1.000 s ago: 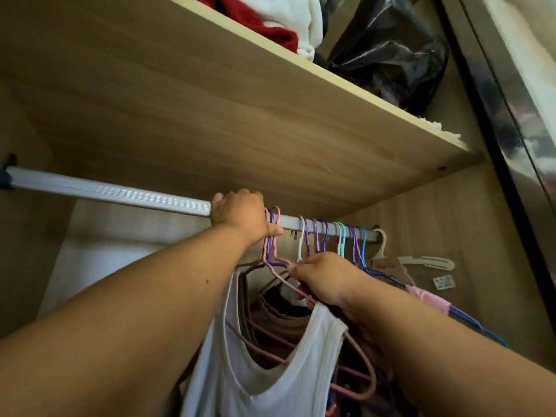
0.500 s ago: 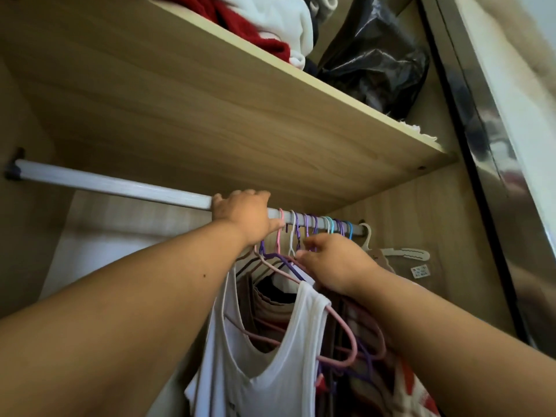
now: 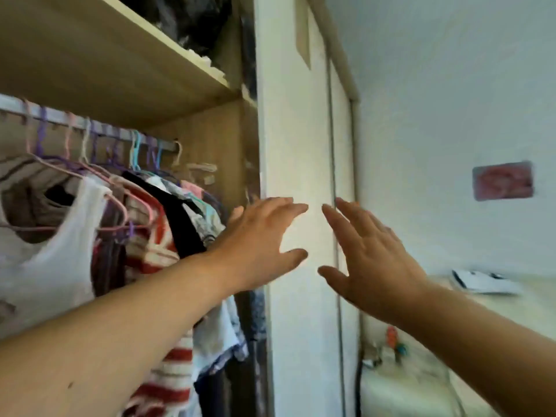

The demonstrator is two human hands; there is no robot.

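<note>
Wardrobe door point(image 3: 296, 145): white panel, upright at the right side of the open wardrobe, just beside the hanging clothes.
Left hand point(image 3: 258, 248): raised at the door's near edge, fingers straight and spread, thumb out, holding nothing.
Right hand point(image 3: 373, 266): raised just beside it, over the door's right seam, fingers apart, holding nothing.
Contact: I cannot tell whether either palm touches the door.
Rail point(image 3: 60, 117): carries coloured hangers, a white vest point(image 3: 60, 254) in front.
Shelf point(image 3: 120, 70): wooden, above the rail.
</note>
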